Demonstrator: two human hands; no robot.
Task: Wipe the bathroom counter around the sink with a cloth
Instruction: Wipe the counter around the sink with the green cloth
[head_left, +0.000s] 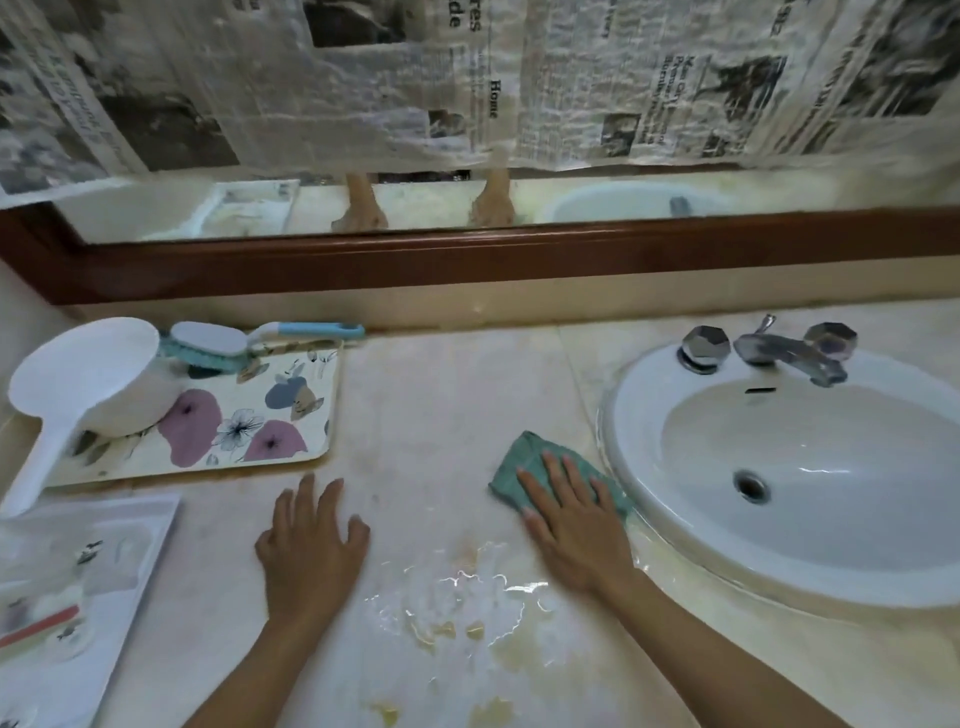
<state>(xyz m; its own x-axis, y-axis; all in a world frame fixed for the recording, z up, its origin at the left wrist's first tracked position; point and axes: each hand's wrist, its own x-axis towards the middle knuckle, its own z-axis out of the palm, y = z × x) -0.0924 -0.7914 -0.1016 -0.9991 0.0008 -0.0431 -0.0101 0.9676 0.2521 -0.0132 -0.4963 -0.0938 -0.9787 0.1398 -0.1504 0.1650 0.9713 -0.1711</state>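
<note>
A green cloth (524, 460) lies flat on the pale marble counter (441, 395), just left of the white oval sink (779, 467). My right hand (576, 525) presses down on the cloth with straight, spread fingers. My left hand (309, 545) rests flat on the bare counter further left, fingers spread, holding nothing. A wet patch with yellowish stains (467, 597) spreads on the counter between my forearms.
A floral tray (270, 415) at the left carries a white scoop (88, 384) and a blue scrub brush (218, 345). A white tray (130, 571) sits at the front left. A chrome tap (789, 353) stands behind the basin. A newspaper-covered mirror (467, 130) backs the counter.
</note>
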